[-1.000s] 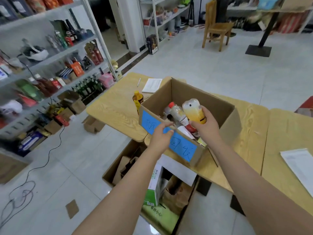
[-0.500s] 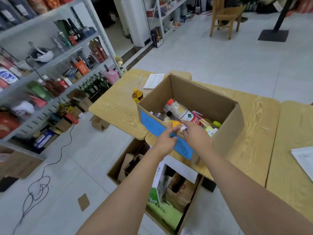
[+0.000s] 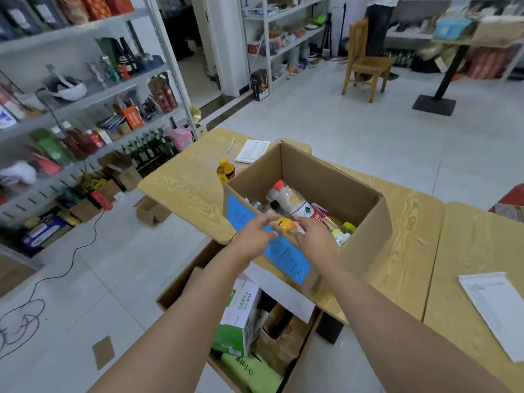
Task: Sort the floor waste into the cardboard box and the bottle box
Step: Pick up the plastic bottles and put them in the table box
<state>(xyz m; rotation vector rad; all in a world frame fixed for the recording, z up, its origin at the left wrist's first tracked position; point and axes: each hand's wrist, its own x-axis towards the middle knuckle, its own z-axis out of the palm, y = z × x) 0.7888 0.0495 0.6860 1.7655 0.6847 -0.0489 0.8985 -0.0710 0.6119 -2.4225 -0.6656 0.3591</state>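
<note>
Fingers (image 3: 266,221) outstretched over the bottle box (image 3: 326,177).

Head camera, facing forward and down
Close over both forearms; just beyond the fingers (image 3: 268,220) sits the bottle box (image 3: 326,174) on the counter (image 3: 184,188), shelves (image 3: 85,95) far to their left.

left arm (image 3: 184,321): long, bare | right arm (image 3: 397,321): long, bare | left grip (image 3: 251,236): bare hand | right grip (image 3: 316,239): bare hand
</note>
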